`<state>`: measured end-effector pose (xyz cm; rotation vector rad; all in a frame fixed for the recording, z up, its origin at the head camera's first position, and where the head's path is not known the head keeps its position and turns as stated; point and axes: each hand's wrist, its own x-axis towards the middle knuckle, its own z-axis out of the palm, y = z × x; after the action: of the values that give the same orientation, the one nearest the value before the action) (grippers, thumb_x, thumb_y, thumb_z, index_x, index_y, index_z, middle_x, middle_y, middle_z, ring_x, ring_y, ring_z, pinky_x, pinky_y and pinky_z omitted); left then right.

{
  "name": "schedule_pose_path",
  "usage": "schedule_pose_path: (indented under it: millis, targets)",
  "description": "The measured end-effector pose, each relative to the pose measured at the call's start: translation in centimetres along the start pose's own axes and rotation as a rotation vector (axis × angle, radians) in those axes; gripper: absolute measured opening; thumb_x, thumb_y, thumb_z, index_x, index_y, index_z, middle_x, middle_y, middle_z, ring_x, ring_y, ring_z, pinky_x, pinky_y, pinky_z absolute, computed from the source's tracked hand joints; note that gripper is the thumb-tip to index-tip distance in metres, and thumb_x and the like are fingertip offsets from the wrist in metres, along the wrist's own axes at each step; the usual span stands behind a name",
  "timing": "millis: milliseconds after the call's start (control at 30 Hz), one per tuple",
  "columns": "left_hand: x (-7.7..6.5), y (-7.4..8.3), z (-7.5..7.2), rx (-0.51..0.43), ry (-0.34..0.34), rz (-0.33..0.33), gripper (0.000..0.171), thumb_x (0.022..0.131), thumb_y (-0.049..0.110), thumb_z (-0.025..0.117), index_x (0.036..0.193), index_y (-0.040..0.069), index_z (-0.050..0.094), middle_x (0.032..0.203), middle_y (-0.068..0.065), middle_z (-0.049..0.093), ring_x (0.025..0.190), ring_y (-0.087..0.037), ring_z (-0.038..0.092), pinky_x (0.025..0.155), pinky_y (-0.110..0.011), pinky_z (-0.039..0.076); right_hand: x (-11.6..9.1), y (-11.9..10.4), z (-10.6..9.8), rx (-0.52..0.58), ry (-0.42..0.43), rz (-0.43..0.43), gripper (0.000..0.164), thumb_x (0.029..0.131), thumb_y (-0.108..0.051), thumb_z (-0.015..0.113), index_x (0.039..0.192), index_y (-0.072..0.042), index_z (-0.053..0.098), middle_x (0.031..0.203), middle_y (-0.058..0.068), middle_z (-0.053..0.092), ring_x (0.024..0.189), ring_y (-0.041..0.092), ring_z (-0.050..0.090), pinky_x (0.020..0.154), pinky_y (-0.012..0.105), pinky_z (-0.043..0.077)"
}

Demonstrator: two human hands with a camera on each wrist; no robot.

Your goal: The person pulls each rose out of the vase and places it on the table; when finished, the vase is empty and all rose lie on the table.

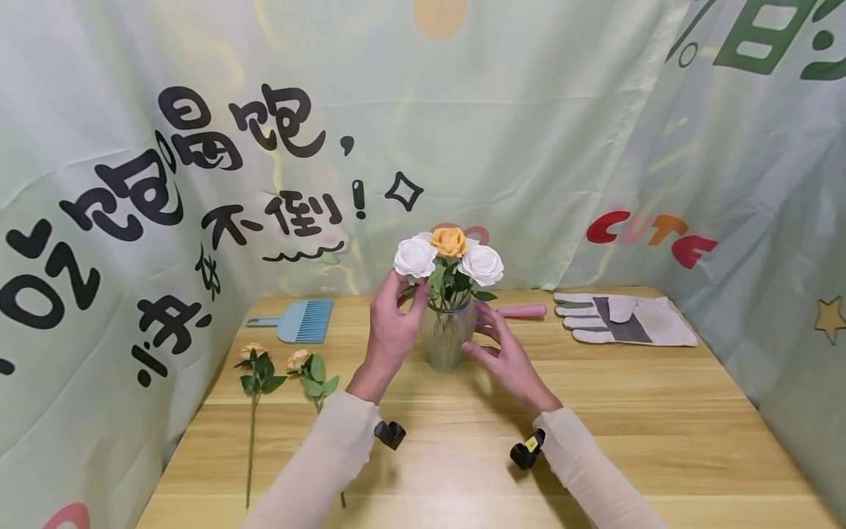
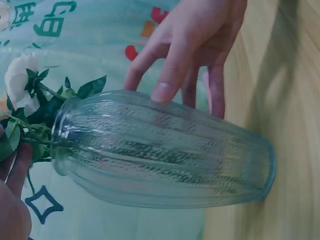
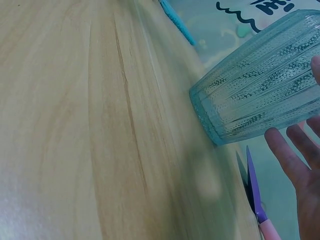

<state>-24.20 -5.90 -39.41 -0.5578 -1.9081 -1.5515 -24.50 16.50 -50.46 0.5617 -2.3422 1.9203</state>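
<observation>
A ribbed clear glass vase (image 1: 446, 338) stands upright on the table, holding an orange rose (image 1: 449, 242) and white roses (image 1: 482, 264). My left hand (image 1: 394, 316) is at the vase's mouth, just under the left white rose (image 1: 416, 257). Its thumb and fingers pinch that flower's green stem, seen among leaves in the left wrist view. On the vase's other side is my right hand (image 1: 505, 356), its fingers spread and loosely bent. In the left wrist view, its thumb and fingertips rest against the glass (image 2: 165, 150) without wrapping round it.
Two pale orange roses (image 1: 251, 382) with long stems lie at the left. Behind them is a blue dustpan with a brush (image 1: 305, 322). A tool with a pink handle (image 1: 522, 311) and purple blade (image 3: 253, 185) lies behind the vase. Grey-white work gloves (image 1: 628, 319) lie back right.
</observation>
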Motion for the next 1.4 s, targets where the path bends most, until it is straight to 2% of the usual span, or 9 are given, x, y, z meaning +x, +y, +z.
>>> schedule_pose_path:
  millis: [133, 300, 467, 567, 667, 733, 867, 1067, 1400]
  targets:
    - [0.1, 0.2, -0.1, -0.034, 0.019, -0.040, 0.014, 0.104, 0.001, 0.067, 0.115, -0.007, 0.062, 0.112, -0.024, 0.072, 0.109, -0.036, 0.074, 0.098, -0.050, 0.066, 0.0, 0.0, 0.1, 0.000, 0.000, 0.003, 0.080, 0.105, -0.013, 0.075, 0.170, -0.036, 0.034, 0.169, 0.013, 0.045, 0.148, 0.039, 0.052, 0.109, 0.034, 0.060]
    - [1.6, 1.4, -1.4, -0.102, 0.072, -0.050, 0.028, 0.105, 0.004, 0.068, 0.130, -0.008, 0.061, 0.117, -0.025, 0.072, 0.111, -0.036, 0.074, 0.096, -0.040, 0.067, 0.0, 0.0, 0.0, 0.009, -0.001, 0.001, 0.080, 0.105, -0.012, 0.074, 0.170, -0.035, 0.034, 0.170, 0.013, 0.044, 0.149, 0.040, 0.051, 0.110, 0.032, 0.060]
    - [4.7, 3.7, -4.0, -0.225, 0.152, -0.059, 0.025, 0.105, 0.004, 0.067, 0.128, -0.004, 0.061, 0.129, -0.021, 0.071, 0.114, -0.024, 0.074, 0.094, -0.035, 0.068, 0.0, 0.0, 0.0, 0.013, -0.005, -0.004, 0.080, 0.105, -0.012, 0.074, 0.170, -0.034, 0.033, 0.171, 0.013, 0.043, 0.149, 0.040, 0.051, 0.110, 0.031, 0.060]
    - [6.8, 4.9, -5.9, -0.292, 0.216, -0.001, 0.017, 0.103, -0.002, 0.067, 0.120, 0.002, 0.063, 0.127, -0.016, 0.070, 0.108, -0.020, 0.075, 0.087, -0.037, 0.070, 0.1, 0.0, 0.0, 0.012, -0.005, -0.006, 0.080, 0.105, -0.012, 0.074, 0.170, -0.034, 0.034, 0.170, 0.013, 0.044, 0.149, 0.041, 0.051, 0.110, 0.033, 0.060]
    - [8.2, 5.5, -7.8, -0.308, 0.249, 0.056, 0.021, 0.102, -0.005, 0.067, 0.118, 0.008, 0.065, 0.119, -0.010, 0.070, 0.099, -0.020, 0.076, 0.075, -0.036, 0.071, 0.1, 0.0, -0.1, 0.005, -0.006, -0.002, 0.079, 0.105, -0.013, 0.074, 0.170, -0.035, 0.033, 0.170, 0.013, 0.044, 0.149, 0.041, 0.051, 0.110, 0.035, 0.060]
    - [8.4, 5.2, -8.9, -0.285, 0.246, 0.046, 0.021, 0.101, -0.004, 0.068, 0.118, 0.009, 0.067, 0.115, -0.007, 0.069, 0.095, -0.019, 0.076, 0.070, -0.035, 0.070, 0.0, 0.0, -0.1, -0.003, -0.009, 0.002, 0.079, 0.105, -0.014, 0.074, 0.170, -0.036, 0.033, 0.170, 0.012, 0.044, 0.149, 0.040, 0.051, 0.111, 0.037, 0.060]
    - [7.1, 3.5, -10.3, -0.193, 0.144, -0.101, 0.018, 0.104, -0.001, 0.069, 0.121, 0.004, 0.066, 0.118, -0.004, 0.067, 0.093, -0.016, 0.075, 0.071, -0.035, 0.070, 0.1, 0.1, -0.2, -0.015, -0.008, 0.002, 0.080, 0.106, -0.015, 0.074, 0.170, -0.038, 0.033, 0.171, 0.013, 0.043, 0.150, 0.040, 0.051, 0.112, 0.040, 0.060]
    - [3.4, -0.3, -11.0, -0.042, -0.053, -0.358, 0.029, 0.108, 0.012, 0.069, 0.133, -0.001, 0.062, 0.134, -0.010, 0.064, 0.099, -0.016, 0.073, 0.078, -0.035, 0.070, 0.0, 0.2, -0.2, -0.014, -0.003, 0.009, 0.080, 0.105, -0.015, 0.074, 0.170, -0.038, 0.033, 0.170, 0.012, 0.044, 0.149, 0.040, 0.052, 0.112, 0.039, 0.060]
    - [-2.7, -5.3, -10.9, 0.046, -0.204, -0.577, 0.023, 0.109, 0.015, 0.069, 0.130, 0.007, 0.066, 0.132, -0.015, 0.064, 0.099, -0.020, 0.071, 0.077, -0.041, 0.071, 0.0, 0.2, -0.1, 0.012, -0.005, 0.001, 0.080, 0.105, -0.012, 0.074, 0.170, -0.035, 0.034, 0.169, 0.013, 0.045, 0.149, 0.040, 0.051, 0.111, 0.035, 0.060]
